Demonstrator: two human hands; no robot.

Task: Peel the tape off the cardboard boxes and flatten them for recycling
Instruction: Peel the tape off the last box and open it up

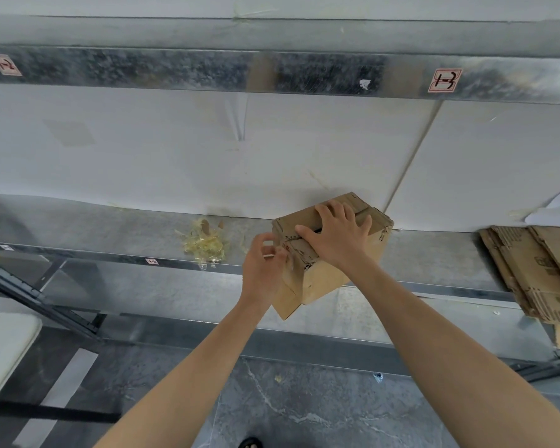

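- Box [324, 276], one, is overhanging the front edge of the shelf [110, 227], between one tape heap [204, 242] and one cardboard stack [537, 270].
- Right hand [337, 237] is pressing its top, fingers spread; left hand [262, 270] is pinching tape [290, 270] at its corner.

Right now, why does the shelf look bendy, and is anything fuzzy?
In the head view the wide lens bows the metal shelf beam; the left hand, pinching tape at the cardboard box, is slightly motion-blurred; the light is soft, with pale glare at the beam's right end.
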